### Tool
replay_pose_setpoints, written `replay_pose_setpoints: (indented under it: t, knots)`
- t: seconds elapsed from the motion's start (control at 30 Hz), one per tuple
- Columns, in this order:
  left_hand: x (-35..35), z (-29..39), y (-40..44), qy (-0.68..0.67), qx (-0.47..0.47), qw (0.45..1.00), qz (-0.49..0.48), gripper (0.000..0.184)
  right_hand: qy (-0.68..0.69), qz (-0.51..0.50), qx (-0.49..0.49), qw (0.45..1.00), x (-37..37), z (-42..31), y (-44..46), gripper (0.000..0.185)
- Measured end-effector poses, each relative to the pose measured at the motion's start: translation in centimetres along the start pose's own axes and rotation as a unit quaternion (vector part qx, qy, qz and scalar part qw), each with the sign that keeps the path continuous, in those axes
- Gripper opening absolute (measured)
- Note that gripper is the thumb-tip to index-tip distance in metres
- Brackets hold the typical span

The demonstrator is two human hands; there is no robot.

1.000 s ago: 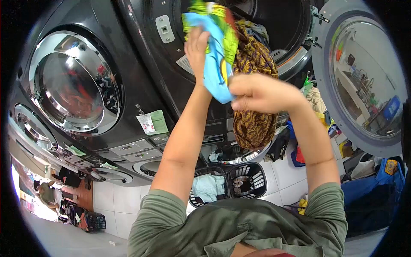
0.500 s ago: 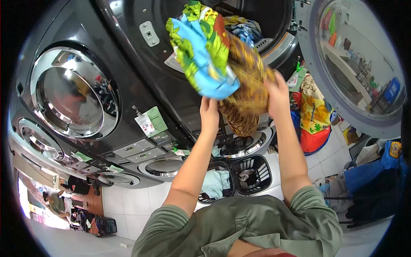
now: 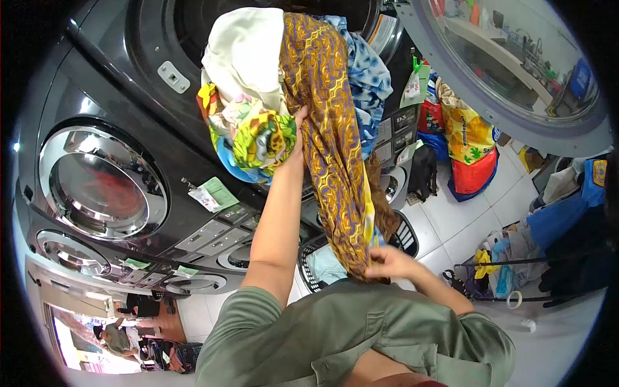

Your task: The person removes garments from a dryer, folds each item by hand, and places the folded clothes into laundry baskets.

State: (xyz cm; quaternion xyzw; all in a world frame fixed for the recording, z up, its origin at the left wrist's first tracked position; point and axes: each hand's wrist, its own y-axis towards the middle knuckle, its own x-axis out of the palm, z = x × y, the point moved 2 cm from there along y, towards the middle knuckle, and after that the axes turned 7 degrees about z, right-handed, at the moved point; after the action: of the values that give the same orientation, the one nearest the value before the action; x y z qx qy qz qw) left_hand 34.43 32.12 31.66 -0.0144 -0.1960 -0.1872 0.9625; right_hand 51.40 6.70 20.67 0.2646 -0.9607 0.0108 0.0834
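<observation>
A bundle of laundry hangs in front of the open dryer drum: a white cloth, a bright green, yellow and blue printed cloth and a blue tie-dye cloth. My left hand is closed in this bundle, its fingers partly hidden by fabric. A long brown-and-gold patterned cloth stretches from the drum opening down towards my chest. Near my shirt front, my right hand pinches the lower end of that cloth.
The round glass door stands open at upper right. Below the cloth are black laundry baskets. Filled bags stand on the tiled floor. Another front-loading machine is at left. A person is far off at lower left.
My right hand has come down towards my body, drawing the brown-and-gold cloth out long. My left hand has stayed up with the bundle, where the white cloth now shows.
</observation>
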Motion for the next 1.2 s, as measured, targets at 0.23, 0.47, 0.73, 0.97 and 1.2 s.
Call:
replay_pose_setpoints:
  t: [0.23, 0.47, 0.73, 0.97, 1.2]
  knots:
    - [4.7, 4.6, -7.9, 0.289, 0.303, 0.882, 0.218, 0.076, -0.083, 0.376, -0.289, 0.877, -5.8, -11.4, 11.0, 0.031]
    - [-0.2, 14.6, -4.0, 0.786, 0.378, 0.290, 0.395, 0.058, -0.362, 0.492, -0.259, 0.748, -7.4, -21.5, 27.1, 0.048]
    - [-3.0, 15.1, -4.6, 0.812, 0.366, 0.278, 0.359, 0.054, 0.062, 0.311, -0.317, 0.894, -7.8, -13.2, 5.8, 0.015]
    - [-4.2, 14.1, -3.6, 0.822, 0.318, 0.334, 0.334, 0.061, -0.110, -0.074, -0.181, 0.975, 0.5, -6.8, -0.8, 0.035]
    - [3.9, 15.2, -6.1, 0.589, 0.551, 0.452, 0.381, 0.040, -0.137, -0.124, 0.107, 0.977, -3.3, 8.8, -1.2, 0.030]
